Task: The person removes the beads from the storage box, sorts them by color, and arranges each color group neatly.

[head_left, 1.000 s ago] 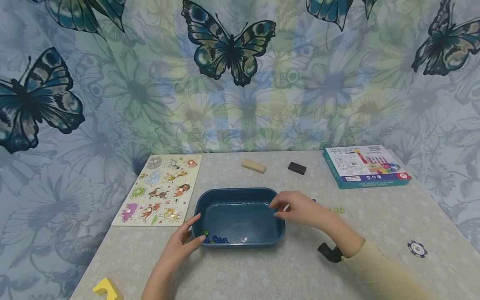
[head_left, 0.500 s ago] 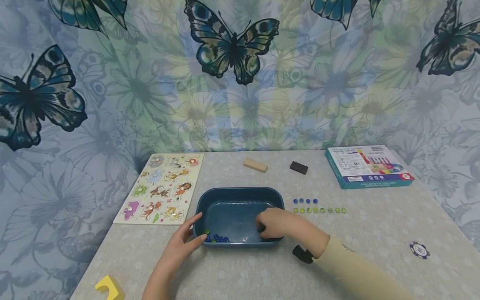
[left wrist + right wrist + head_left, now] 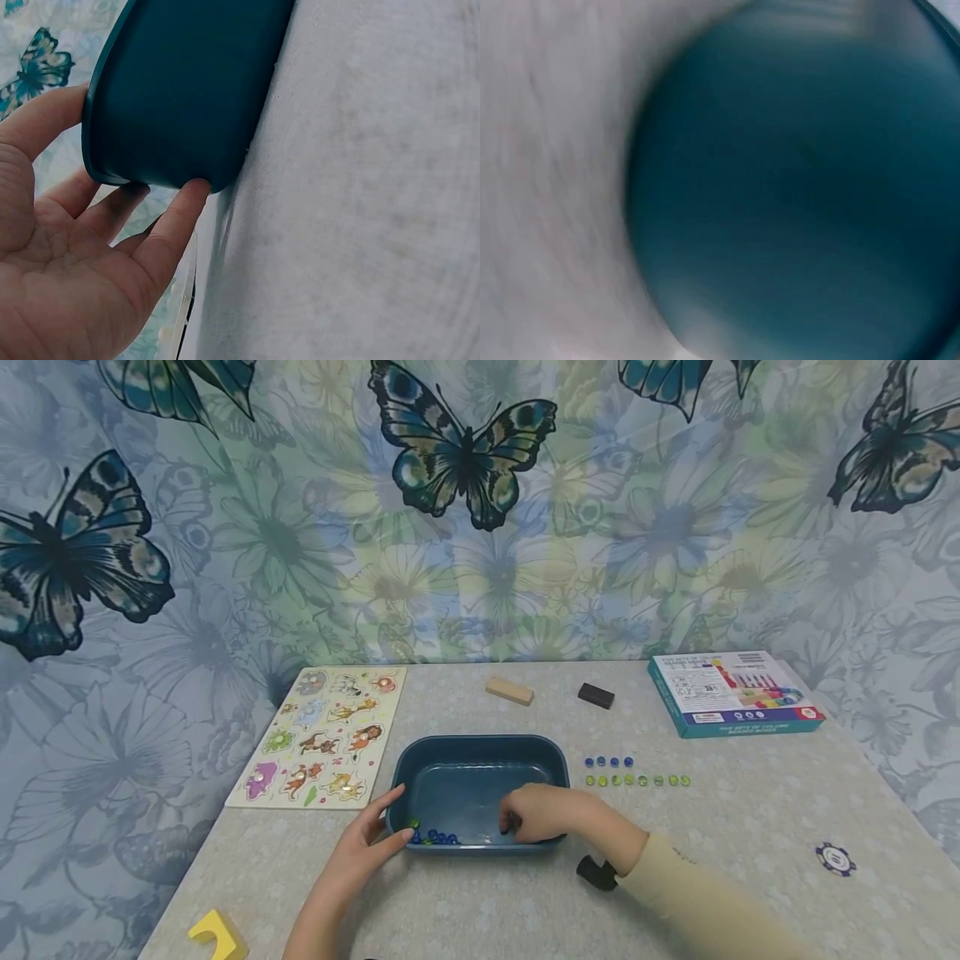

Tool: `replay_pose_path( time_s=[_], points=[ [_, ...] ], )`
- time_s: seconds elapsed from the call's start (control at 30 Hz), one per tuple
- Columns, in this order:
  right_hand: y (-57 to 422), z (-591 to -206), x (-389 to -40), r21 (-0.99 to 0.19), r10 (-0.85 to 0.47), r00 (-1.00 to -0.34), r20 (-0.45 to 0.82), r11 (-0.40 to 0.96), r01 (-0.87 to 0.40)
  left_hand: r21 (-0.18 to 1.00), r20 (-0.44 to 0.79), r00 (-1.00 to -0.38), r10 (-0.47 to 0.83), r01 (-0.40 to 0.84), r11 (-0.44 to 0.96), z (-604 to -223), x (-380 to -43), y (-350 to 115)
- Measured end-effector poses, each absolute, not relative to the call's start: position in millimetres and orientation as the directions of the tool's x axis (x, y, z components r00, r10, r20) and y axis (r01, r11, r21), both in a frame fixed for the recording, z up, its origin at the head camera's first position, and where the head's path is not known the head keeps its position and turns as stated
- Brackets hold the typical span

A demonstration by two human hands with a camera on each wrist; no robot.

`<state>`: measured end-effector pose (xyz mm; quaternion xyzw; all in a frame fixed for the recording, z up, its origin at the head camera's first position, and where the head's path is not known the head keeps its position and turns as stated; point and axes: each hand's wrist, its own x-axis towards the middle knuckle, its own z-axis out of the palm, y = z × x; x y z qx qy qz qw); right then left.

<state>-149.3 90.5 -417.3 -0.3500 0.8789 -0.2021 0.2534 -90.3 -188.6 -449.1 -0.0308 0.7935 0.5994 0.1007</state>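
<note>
A dark blue plastic basin (image 3: 480, 747) stands on the table, with several blue and green glass beads (image 3: 437, 837) in its front left corner. My left hand (image 3: 372, 835) holds that corner, thumb at the front rim; in the left wrist view its fingers touch the basin's outer wall (image 3: 180, 97). My right hand (image 3: 542, 812) reaches over the right side into the basin, fingers bent downward and fingertips hidden; whether they hold anything is unclear. The basin wall (image 3: 795, 187) fills much of the blurred right wrist view, which shows no fingers.
Right of the basin lie a row of blue beads (image 3: 608, 762) and a row of green beads (image 3: 637, 781). Behind are a wooden block (image 3: 509, 691), a black block (image 3: 596, 696) and a game box (image 3: 738, 693). An animal puzzle board (image 3: 318, 739), poker chip (image 3: 836, 859) and yellow block (image 3: 218, 935) lie around.
My right hand has moved from above the basin's right rim down and left into it, uncovering the bead rows. My left hand has stayed at the corner.
</note>
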Motion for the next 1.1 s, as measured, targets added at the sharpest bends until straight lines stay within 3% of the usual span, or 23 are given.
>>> replay_pose_path(
  time_s=[0.3, 1.1],
  points=[
    [66.8, -429.5, -147.7, -0.600, -0.744, -0.639, -0.193, 0.605, -0.523, 0.949, -0.181, -0.980, 0.082, -0.153, 0.274, -450.1, -90.4, -190.0],
    [25.8, -435.4, -151.1, -0.583, -0.752, -0.626, -0.204, 0.607, -0.539, 0.954, -0.170, -0.981, 0.095, -0.140, 0.264, -449.8, -90.1, -189.6]
  ],
)
